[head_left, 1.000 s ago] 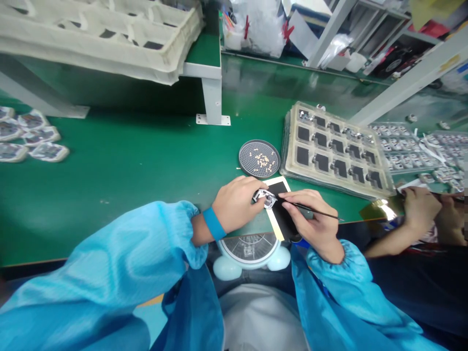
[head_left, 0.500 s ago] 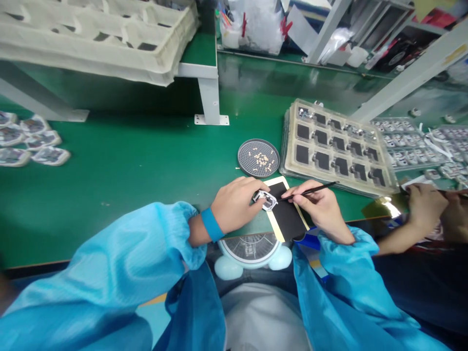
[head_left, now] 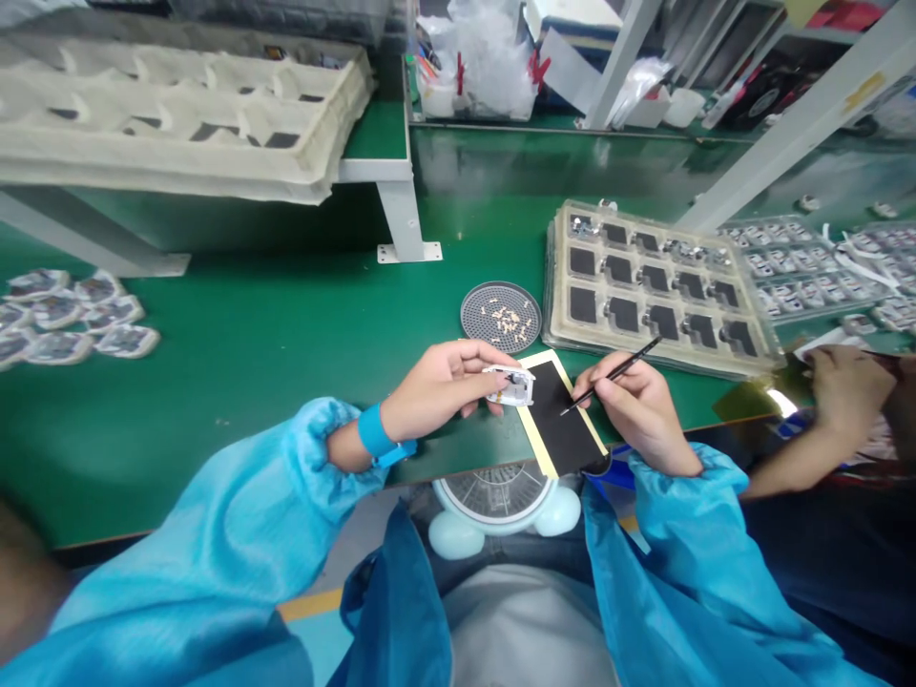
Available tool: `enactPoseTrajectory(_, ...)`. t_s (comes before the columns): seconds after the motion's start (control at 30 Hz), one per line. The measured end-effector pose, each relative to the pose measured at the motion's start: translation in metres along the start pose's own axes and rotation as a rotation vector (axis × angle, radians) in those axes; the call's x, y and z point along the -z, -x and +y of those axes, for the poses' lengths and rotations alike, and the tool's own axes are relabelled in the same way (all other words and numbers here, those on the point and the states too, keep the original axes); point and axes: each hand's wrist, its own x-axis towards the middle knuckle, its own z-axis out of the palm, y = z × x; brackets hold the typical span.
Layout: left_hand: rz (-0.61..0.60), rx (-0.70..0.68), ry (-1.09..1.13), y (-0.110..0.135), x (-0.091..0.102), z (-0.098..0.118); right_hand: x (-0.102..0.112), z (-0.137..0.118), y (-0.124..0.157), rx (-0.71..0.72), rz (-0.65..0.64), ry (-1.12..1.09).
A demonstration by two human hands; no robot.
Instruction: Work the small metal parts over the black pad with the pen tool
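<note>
My left hand pinches a small white plastic housing, its open inner side facing up, just over the left edge of a black sheet. That black sheet has a pale yellow border and lies at the table's front edge. In my right hand are slim black tweezers, held like a pen, their tip low over the black sheet and apart from the housing. Whether the tip bears anything is too small to see. Beyond my hands lies a round grey perforated dish with several small tan pieces.
A stack of clear compartment trays stands right of the dish. Several white housings lie at the left. A pulp tray rests on a raised shelf. Another person's hand works at the right. A light-blue fan sits below the table edge.
The tweezer tip has drawn away from the housing and now points down at the black sheet. My left hand has shifted slightly left and turned the housing. The whole view has shifted a little.
</note>
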Motion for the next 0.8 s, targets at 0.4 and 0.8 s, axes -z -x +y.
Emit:
enactPoseTrajectory(0.4, -0.045, 0.016, 0.143, -0.003, 0.003, -0.005, 0.003, 0.005, 0.001, 0.01, 0.003, 0.037)
enactPoseTrajectory(0.8, 0.005, -0.034, 0.137, -0.003, 0.003, -0.01, -0.03, -0.015, 0.005, 0.312, 0.156, 0.134)
